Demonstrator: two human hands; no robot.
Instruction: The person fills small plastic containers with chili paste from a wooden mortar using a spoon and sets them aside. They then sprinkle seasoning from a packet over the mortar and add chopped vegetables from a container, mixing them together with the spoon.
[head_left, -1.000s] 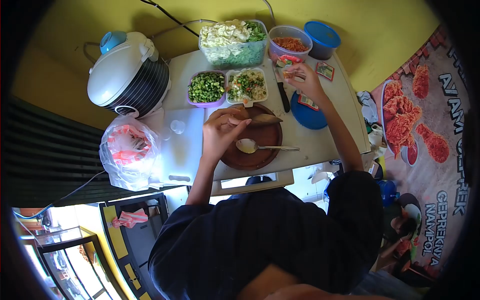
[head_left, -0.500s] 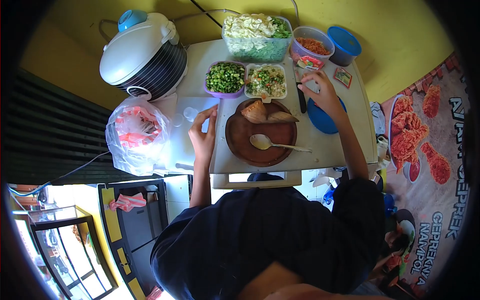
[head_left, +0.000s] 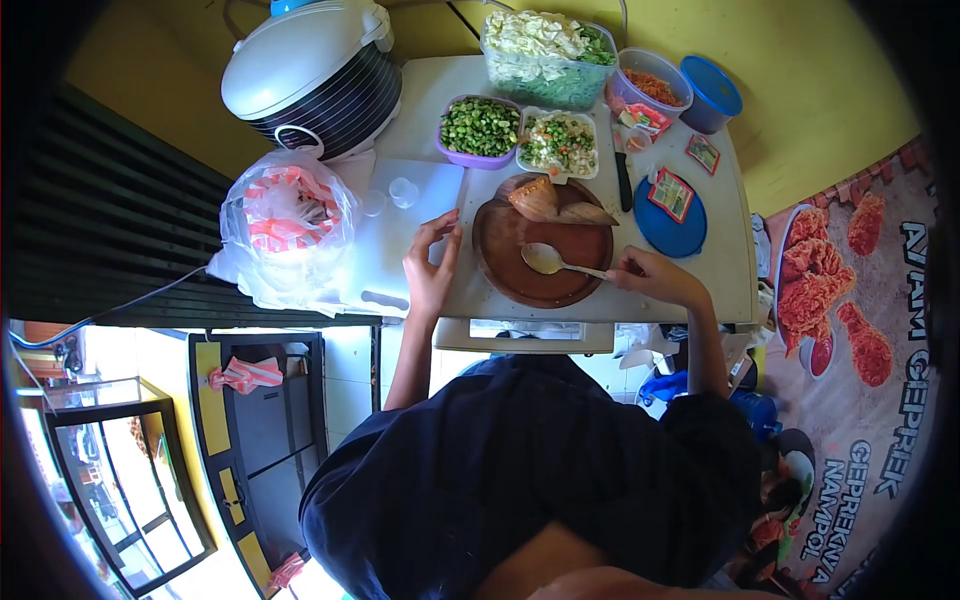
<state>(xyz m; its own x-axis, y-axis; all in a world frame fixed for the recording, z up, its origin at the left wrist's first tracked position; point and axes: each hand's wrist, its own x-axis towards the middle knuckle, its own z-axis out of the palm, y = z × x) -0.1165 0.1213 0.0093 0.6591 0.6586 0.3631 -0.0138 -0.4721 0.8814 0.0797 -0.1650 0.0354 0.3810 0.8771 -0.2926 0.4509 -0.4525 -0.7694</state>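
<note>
Head view: held a spoon [head_left: 567,265] by the end of its handle in the right hand [head_left: 655,278], with thumb and fingers closed around it. Had the spoon's bowl over the middle of a round brown mortar [head_left: 545,290], with the gripping fingertips at the right rim. Could not tell for certain about contact between the spoon and the mortar's floor. Held the left hand [head_left: 432,265] well apart from the spoon, left of the mortar and near the right edge of a white board [head_left: 430,190] — fingers bent, with a narrow gap to the thumb. Saw a pestle [head_left: 537,200] lying across the mortar's far side.

Saw beyond it a purple tub [head_left: 480,160] of chopped greens and, just beside that, a white tray [head_left: 562,177] of mixed chopped vegetables. Noted a large clear tub [head_left: 550,92] of cabbage behind both. Found a dark-handled knife [head_left: 625,185] right of the tray, and near it a blue lid [head_left: 655,230] with a red packet [head_left: 671,195] on top. Made out small clear cups [head_left: 403,193] on the board — also, farther left, a plastic bag [head_left: 290,215] and a rice cooker [head_left: 310,80].
</note>
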